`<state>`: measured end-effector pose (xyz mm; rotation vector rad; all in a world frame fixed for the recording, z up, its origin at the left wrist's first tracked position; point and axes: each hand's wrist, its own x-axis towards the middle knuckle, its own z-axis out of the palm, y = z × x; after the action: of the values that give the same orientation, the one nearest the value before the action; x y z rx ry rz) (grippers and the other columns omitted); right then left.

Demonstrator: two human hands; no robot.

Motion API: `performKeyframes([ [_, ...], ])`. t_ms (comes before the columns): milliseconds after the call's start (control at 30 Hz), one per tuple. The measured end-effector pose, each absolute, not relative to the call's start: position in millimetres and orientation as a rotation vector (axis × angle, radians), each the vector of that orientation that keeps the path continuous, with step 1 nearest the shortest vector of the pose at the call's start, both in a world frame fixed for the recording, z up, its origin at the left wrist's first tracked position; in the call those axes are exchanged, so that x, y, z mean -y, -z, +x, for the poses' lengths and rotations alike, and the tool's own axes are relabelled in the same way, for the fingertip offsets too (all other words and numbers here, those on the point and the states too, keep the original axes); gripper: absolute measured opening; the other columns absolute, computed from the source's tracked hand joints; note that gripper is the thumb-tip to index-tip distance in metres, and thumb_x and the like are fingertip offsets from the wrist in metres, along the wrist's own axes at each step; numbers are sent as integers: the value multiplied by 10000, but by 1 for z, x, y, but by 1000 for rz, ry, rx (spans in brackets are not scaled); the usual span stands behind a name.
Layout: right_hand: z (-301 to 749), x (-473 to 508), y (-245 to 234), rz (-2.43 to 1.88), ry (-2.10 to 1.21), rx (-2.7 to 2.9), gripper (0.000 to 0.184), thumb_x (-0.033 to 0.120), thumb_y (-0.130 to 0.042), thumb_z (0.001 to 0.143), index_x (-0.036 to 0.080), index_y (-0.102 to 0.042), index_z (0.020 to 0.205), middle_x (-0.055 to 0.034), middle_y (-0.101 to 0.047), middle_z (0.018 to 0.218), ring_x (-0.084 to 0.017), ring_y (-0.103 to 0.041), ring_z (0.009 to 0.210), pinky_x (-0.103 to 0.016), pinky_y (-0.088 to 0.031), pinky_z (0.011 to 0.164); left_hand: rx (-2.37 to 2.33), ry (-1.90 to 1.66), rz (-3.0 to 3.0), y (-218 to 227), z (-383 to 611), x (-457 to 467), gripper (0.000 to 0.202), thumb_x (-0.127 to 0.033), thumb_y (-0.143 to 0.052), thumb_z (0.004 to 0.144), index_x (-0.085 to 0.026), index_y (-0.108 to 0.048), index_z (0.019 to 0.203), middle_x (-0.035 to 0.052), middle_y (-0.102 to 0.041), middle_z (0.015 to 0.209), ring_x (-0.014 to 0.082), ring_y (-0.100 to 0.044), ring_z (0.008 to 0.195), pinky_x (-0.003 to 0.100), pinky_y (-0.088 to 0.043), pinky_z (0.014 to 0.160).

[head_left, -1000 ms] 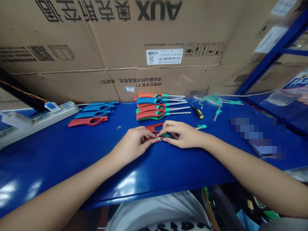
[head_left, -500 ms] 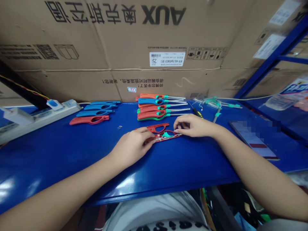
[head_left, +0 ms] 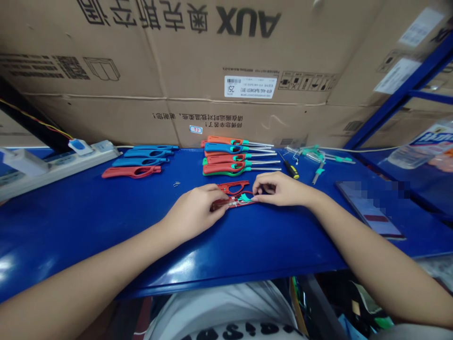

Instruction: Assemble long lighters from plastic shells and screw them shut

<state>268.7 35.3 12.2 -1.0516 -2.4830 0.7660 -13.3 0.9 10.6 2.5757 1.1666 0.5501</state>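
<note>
My left hand [head_left: 198, 208] is closed around the rear end of a red lighter half-shell with inner parts and a teal trigger [head_left: 245, 198] lying in it. At the shell's front end, my right hand [head_left: 279, 189] has thumb and forefinger pinched together beside the thin wires; its fingertips hide what exactly they grip. Just behind lies another red half-shell [head_left: 235, 187], its inner side facing up. Farther back rest several assembled gas lighters [head_left: 226, 167] with metal tubes pointing right.
Blue and red half-shells [head_left: 132, 172] lie at the left, near a white power strip [head_left: 95, 158]. Tiny metal pins [head_left: 177, 184] sit left of centre. Rightward are a yellow-black screwdriver [head_left: 292, 171], clear and teal parts [head_left: 314, 155] and a phone [head_left: 370, 210]. A cardboard box [head_left: 198, 85] stands behind.
My right hand has moved slightly left and down along the shell's front end. The left hand stays at the rear end. The camera view has shifted a little.
</note>
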Motion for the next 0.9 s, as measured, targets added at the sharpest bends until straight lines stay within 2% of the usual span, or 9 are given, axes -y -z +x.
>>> performKeyframes([
  [133, 265, -31, -13, -1000, -678, 2532, 190, 353, -683, 901, 164, -695, 890, -27, -633, 828, -112, -499, 661, -248, -406, 616, -1076, -586, 2678, -9, -11, 1, 259, -303, -639, 930, -180, -682, 1155, 85, -676, 1139, 266, -599, 1076, 413, -514, 923],
  [267, 266, -29, -16, -972, -641, 2566, 172, 329, -669, 912, 162, -710, 901, -29, -633, 829, -113, -514, 672, -245, -410, 616, -866, -531, 2743, -4, -8, 3, 323, -288, -547, 997, -250, -618, 1311, 77, -624, 1302, 256, -553, 1227, 454, -451, 1053],
  [500, 266, -29, -16, -953, -631, 2570, 144, 299, -667, 904, 159, -692, 881, -31, -632, 829, -114, -527, 678, -240, -417, 612, -819, -473, 2774, 2, -9, 4, 374, -273, -501, 1016, -268, -590, 1379, 95, -596, 1371, 264, -552, 1265, 468, -447, 1078],
  [900, 264, -28, -15, -909, -693, 2564, 102, 250, -652, 898, 162, -703, 910, -31, -624, 849, -111, -527, 683, -237, -423, 613, -811, -475, 2747, 3, -8, 3, 390, -258, -503, 1009, -261, -583, 1391, 98, -600, 1362, 258, -553, 1261, 457, -444, 1089],
])
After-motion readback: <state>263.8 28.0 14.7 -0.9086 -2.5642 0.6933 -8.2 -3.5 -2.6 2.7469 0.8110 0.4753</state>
